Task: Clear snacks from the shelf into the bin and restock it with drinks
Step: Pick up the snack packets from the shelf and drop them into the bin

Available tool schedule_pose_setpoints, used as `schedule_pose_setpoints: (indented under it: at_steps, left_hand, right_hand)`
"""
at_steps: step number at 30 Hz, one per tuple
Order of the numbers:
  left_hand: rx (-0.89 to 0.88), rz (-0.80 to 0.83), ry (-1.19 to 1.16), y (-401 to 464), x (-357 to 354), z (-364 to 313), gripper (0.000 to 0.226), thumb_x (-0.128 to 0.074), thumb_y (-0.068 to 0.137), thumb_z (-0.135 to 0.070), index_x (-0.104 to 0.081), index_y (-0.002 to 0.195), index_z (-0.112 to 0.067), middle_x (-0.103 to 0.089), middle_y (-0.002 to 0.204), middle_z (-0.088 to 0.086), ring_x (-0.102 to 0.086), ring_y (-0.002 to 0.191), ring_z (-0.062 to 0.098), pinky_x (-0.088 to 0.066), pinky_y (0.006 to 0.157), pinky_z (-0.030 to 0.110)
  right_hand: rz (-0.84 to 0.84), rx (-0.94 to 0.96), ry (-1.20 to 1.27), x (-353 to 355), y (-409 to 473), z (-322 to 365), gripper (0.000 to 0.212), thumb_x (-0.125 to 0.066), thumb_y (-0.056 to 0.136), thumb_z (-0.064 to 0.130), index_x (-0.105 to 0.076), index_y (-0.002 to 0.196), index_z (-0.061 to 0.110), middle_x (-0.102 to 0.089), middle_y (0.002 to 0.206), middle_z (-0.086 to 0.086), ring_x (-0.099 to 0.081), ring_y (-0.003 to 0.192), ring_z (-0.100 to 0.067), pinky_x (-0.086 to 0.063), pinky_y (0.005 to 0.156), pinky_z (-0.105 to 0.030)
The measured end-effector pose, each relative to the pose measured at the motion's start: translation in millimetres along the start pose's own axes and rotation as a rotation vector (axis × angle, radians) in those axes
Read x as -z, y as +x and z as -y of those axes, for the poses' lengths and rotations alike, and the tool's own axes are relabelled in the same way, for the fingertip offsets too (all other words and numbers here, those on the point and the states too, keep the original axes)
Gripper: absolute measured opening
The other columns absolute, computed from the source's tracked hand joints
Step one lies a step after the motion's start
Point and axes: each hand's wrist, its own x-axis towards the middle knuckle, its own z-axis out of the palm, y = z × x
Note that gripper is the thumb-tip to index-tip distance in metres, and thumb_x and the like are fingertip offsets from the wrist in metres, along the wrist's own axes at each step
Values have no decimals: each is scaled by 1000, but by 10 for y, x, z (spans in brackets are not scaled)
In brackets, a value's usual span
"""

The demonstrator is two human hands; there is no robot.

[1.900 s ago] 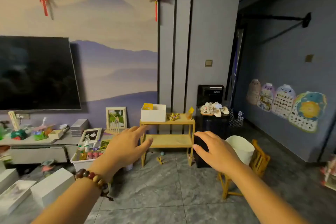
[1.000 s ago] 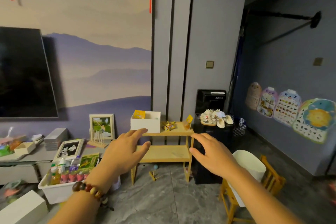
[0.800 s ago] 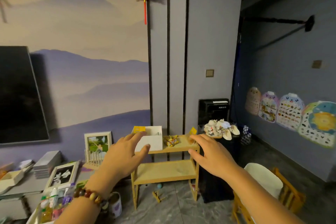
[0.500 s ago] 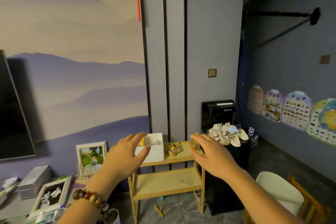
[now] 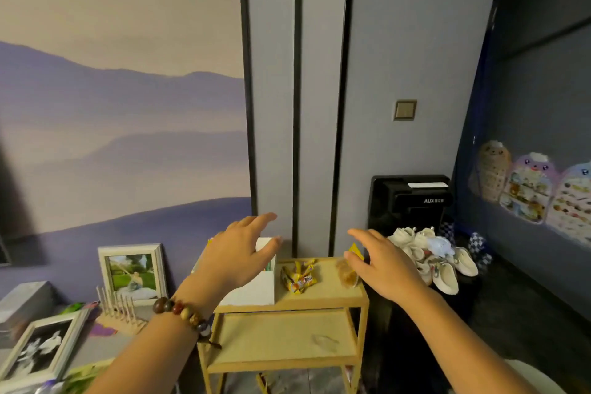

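Observation:
A small two-tier wooden shelf [image 5: 323,294] stands against the grey wall. On its top tier sit a white box [image 5: 252,293] at the left, a heap of yellow and orange snack packets [image 5: 298,275] in the middle, and a clear packet of brownish snacks [image 5: 347,272] with a yellow packet [image 5: 355,249] behind it at the right. My left hand [image 5: 236,253] hovers open in front of the white box, a bead bracelet on its wrist. My right hand [image 5: 380,262] hovers open over the right end of the top tier, next to the clear packet. The lower tier holds nothing I can make out.
A black appliance [image 5: 411,198] with several pale baby shoes [image 5: 435,256] stands right of the shelf. Picture frames [image 5: 132,270] and a wooden peg rack [image 5: 120,310] sit on a low surface at the left. A white bin rim [image 5: 532,376] shows at the bottom right.
I have come closer to the shelf, which now fills the lower middle of the view. Both open hands have stayed out in front, now right over its top tier.

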Motion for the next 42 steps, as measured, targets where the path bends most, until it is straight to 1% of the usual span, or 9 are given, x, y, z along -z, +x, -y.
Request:
schedule_pose_setpoints:
  at_steps: [7, 17, 23, 26, 29, 34, 37, 40, 42]
  left_hand:
    - [-13, 43, -26, 1108, -645, 184, 58, -29, 84, -58, -31, 136, -33, -46, 141, 0, -47, 122, 23, -42, 97, 43]
    - [-10, 167, -211, 2600, -1758, 965, 49, -39, 89, -52, -33, 134, -35, -47, 137, 3, -56, 110, 24, -43, 95, 41]
    - [81, 245, -291, 3254, -2443, 1415, 50, -45, 89, -46, -34, 135, -31, -47, 136, 6, -50, 116, 29, -41, 99, 44]
    - [137, 299, -309, 3427, -2804, 1586, 52, -50, 87, -44, -34, 135, -30, -46, 138, 8, -48, 118, 31, -38, 101, 42]
    - [212, 349, -320, 3502, -3174, 1729, 62, -47, 80, -54, -33, 136, -30, -45, 139, 7, -45, 122, 30, -38, 102, 42]
    - [378, 403, -288, 3483, -3876, 1865, 70, -44, 72, -56, -36, 134, -26, -47, 135, 8, -44, 121, 30, -41, 98, 41]
    - [474, 416, -292, 3330, -4372, 1904, 66, -55, 77, -52, -34, 135, -27, -46, 135, 6, -45, 120, 32, -40, 95, 40]
    - [567, 516, -237, 3080, -4898, 1953, 90, -58, 68, -58, -16, 142, -29, -32, 145, 7, -35, 128, 35, -36, 102, 44]
    - [631, 546, -199, 2957, -5174, 1992, 102, -63, 63, -59, -4, 142, -35, -16, 151, 5, -19, 137, 36, -38, 103, 49]
  right_hand:
    - [12, -65, -29, -324, 875, -677, 49, -46, 91, 43, -36, 137, 26, -45, 139, 4, -58, 103, -20, -45, 80, -31]
    - [99, -217, -61, -1191, 2189, -1534, 49, -47, 91, 41, -37, 137, 24, -46, 139, 0, -53, 115, -21, -45, 89, -34]
    - [169, -358, 13, -1772, 2787, -1993, 49, -49, 90, 41, -39, 135, 26, -48, 138, -3, -50, 120, -23, -47, 96, -42]
    - [208, -413, 53, -2049, 2949, -2229, 47, -50, 91, 37, -40, 134, 23, -49, 137, -4, -51, 120, -23, -47, 96, -42]
    - [269, -486, 46, -2334, 3069, -2491, 44, -48, 92, 34, -41, 133, 21, -49, 136, -4, -51, 118, -23, -46, 94, -39]
    - [301, -559, -28, -2774, 3133, -2996, 36, -50, 91, 34, -48, 122, 17, -55, 120, -5, -56, 103, -20, -39, 72, -26]
    - [289, -635, -43, -3038, 3129, -3257, 44, -53, 88, 34, -43, 128, 17, -53, 126, -9, -55, 108, -24, -45, 77, -30]
    - [282, -741, -31, -3276, 3081, -3422, 61, -57, 86, 35, -30, 138, 16, -48, 134, -12, -52, 116, -30, -47, 86, -40]
    - [286, -793, -13, -3411, 3033, -3525, 60, -56, 87, 34, -30, 137, 14, -54, 125, -12, -55, 110, -31, -46, 84, -40]
